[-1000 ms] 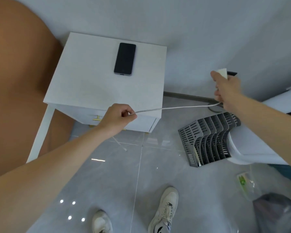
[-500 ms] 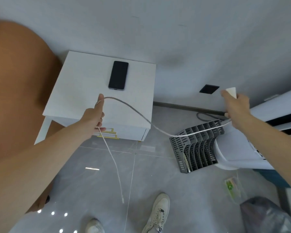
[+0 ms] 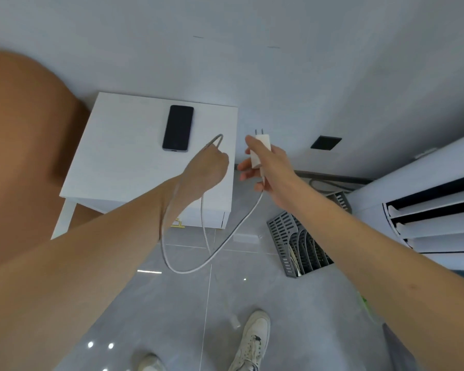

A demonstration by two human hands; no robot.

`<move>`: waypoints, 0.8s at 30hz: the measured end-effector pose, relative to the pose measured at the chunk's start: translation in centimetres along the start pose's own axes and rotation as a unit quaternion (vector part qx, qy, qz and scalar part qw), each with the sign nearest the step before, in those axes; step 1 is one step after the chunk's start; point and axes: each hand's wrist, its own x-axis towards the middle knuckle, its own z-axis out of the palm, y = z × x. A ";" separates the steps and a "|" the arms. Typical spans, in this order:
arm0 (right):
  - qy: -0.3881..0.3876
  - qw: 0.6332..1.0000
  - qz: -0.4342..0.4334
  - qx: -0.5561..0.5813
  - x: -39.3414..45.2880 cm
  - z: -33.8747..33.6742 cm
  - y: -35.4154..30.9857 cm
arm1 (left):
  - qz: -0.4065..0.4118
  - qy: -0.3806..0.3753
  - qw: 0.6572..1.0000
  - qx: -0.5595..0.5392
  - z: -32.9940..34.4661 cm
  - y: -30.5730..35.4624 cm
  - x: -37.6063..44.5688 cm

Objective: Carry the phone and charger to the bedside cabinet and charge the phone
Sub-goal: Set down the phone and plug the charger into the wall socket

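Observation:
A black phone [image 3: 178, 128] lies face up on the white bedside cabinet [image 3: 123, 156], near its back edge. My left hand [image 3: 208, 167] hovers over the cabinet's right part, closed on the white charging cable [image 3: 220, 247], a loop of which sticks out toward the phone. My right hand [image 3: 268, 170] holds the white charger plug [image 3: 260, 149] just right of the cabinet, prongs pointing up at the wall. The cable hangs in a long loop between both hands, down toward the floor.
A dark wall socket [image 3: 326, 142] sits low on the wall, right of the plug. A grey slotted rack [image 3: 300, 245] lies on the tiled floor beside a white air conditioner [image 3: 426, 204]. An orange-brown surface [image 3: 24, 156] borders the cabinet's left side. My shoes [image 3: 252, 341] stand below.
My right hand has brought the plug left, away from the socket, to beside the cabinet. My left hand has moved up over the cabinet top, closer to the phone, and the cable sags lower.

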 end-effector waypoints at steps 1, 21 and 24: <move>-0.010 1.000 0.004 0.007 -0.1 0.3 -0.4 | 0.009 0.008 0.999 0.038 0.2 0.3 0.1; 0.108 0.981 -0.016 0.160 1.9 -4.9 -1.5 | -0.038 -0.070 0.993 -0.083 -0.4 -3.8 0.1; 0.205 0.970 -0.023 0.130 3.1 -7.5 -1.4 | -0.080 -0.049 0.981 -0.171 -1.1 -6.6 -0.7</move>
